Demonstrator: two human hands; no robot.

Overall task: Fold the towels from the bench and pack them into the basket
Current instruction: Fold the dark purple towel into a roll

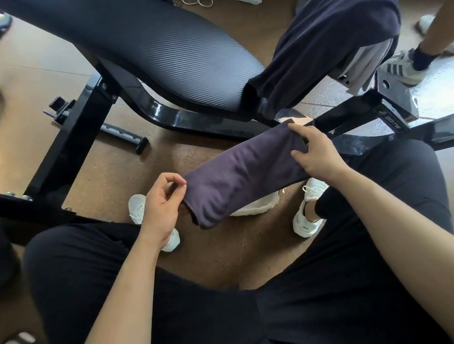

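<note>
Now my left hand (pixel 161 208) pinches the towel (pixel 243 175) at its nine-o'clock end, my right hand (pixel 315 152) grips the three-o'clock end; it hangs folded between my knees. A loose pinch could let the fold sag open. More towels (pixel 345 28) drape the bench (pixel 161 45) at one o'clock.

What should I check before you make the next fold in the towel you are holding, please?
1. Left hand pinches one end of the purple towel: ok.
2. Right hand grips the other end: ok.
3. Towel hangs clear of the floor: ok.
4. Basket within reach: cannot tell; only a pale shape shows under the towel.
5. Bench emptied: not ok; a navy towel is draped on it.
</note>
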